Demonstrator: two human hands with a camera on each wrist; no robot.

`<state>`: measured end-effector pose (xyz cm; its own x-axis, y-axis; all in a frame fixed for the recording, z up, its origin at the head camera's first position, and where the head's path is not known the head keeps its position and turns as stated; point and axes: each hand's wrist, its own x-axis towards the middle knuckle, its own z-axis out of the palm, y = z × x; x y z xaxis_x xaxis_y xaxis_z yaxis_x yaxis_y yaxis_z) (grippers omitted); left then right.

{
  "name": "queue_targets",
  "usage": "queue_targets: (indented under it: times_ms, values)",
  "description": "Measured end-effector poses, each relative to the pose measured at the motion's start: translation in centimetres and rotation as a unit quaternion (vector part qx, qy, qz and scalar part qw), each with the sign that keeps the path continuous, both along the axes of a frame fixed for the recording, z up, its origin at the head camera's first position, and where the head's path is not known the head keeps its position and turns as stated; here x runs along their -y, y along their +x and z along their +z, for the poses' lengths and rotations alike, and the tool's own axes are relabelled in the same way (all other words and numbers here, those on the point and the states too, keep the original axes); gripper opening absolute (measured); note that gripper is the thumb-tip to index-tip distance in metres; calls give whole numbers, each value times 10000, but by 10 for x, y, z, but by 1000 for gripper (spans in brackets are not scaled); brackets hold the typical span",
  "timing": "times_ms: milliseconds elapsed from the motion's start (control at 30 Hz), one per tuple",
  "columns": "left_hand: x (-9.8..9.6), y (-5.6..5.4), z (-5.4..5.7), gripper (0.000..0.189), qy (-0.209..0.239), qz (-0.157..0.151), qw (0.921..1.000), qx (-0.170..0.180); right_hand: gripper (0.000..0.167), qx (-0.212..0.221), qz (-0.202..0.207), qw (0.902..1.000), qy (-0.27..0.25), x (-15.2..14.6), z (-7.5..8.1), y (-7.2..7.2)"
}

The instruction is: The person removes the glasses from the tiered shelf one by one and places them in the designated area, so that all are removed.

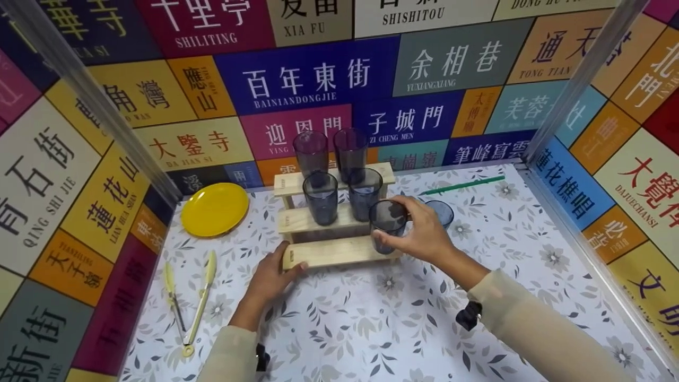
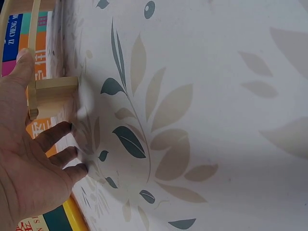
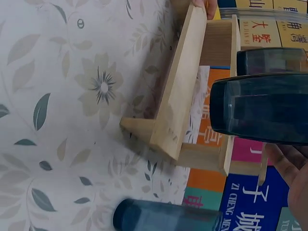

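Note:
A three-step wooden rack [image 1: 323,253] stands on the table, two dark tinted glasses on its top step and two more, including a bluish glass [image 1: 321,204], on the middle one. My left hand [image 1: 269,278] holds the left end of the bottom step; in the left wrist view its thumb [image 2: 24,67] lies against the wood and the other fingers spread beside it. With thumb and fingers around its sides, my right hand [image 1: 421,228] grips an upright tinted glass [image 1: 389,218] over the right end of the bottom step. The right wrist view shows that glass [image 3: 260,108] with its base above the board.
Another glass [image 1: 440,212] stands on the table behind my right hand. A green straw [image 1: 467,185] lies at the back right. To the left are a yellow plate [image 1: 215,209] and yellow-tipped tongs [image 1: 199,307]. Printed panels and metal posts border the table.

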<state>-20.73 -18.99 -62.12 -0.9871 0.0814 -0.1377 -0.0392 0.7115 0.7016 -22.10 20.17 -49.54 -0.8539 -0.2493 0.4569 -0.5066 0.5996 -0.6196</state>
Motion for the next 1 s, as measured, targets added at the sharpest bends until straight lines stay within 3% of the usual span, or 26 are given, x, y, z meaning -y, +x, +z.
queue_targets:
  times_ms: [267, 1000]
  values:
    - [1, 1, 1, 98, 74, 7, 9999, 101, 83, -73, -390, 9991, 171, -28, -1, 6]
    - [-2, 1, 4, 96, 54, 84, 9998, 163, 81, -109, -421, 9984, 353, -78, -15, 22]
